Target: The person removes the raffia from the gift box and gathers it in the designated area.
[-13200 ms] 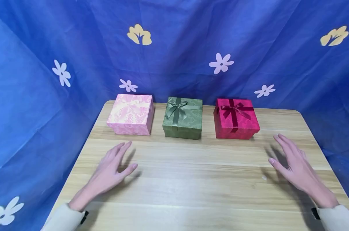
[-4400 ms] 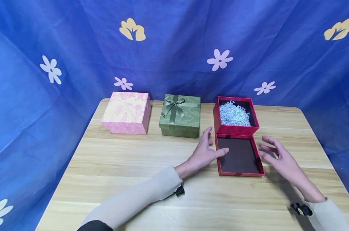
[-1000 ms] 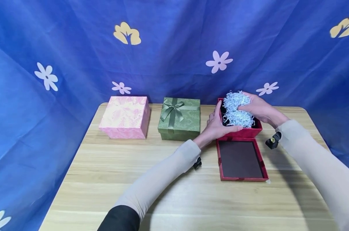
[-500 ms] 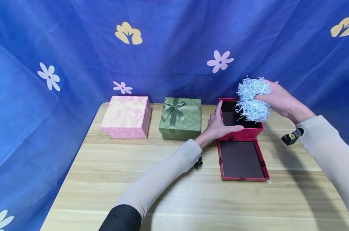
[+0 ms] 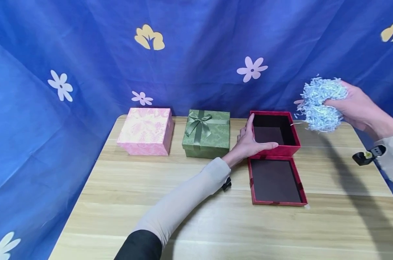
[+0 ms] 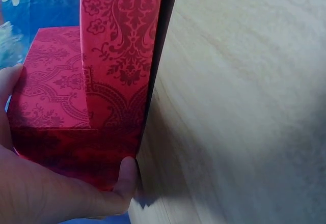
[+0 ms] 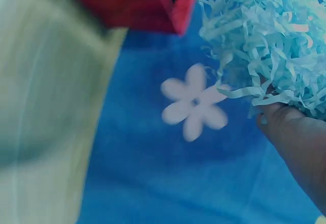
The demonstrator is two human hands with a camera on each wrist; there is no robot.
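In the head view my right hand (image 5: 362, 104) pinches a fluffy clump of light blue shredded paper (image 5: 323, 103), lifted in the air right of the red gift box (image 5: 277, 150). The right wrist view shows the thumb pressed into the paper strands. My left hand (image 5: 248, 142) holds the box by its near left corner, thumb along the front wall and fingers along the left side. Seen from inside, the box has dark walls and a dark bottom. Its lid (image 5: 276, 180) lies upside down on the table, against the box's front.
Left of the red box stand a closed green gift box (image 5: 212, 133) with a bow and a closed pink gift box (image 5: 144, 126). All are on a wooden table (image 5: 144, 187). A blue flowered cloth (image 5: 189, 54) hangs behind it.
The right hand has pulled the shredded paper out of the red box and carried it up and to the right. The left hand keeps its hold; earlier the box was closed, then unlidded.
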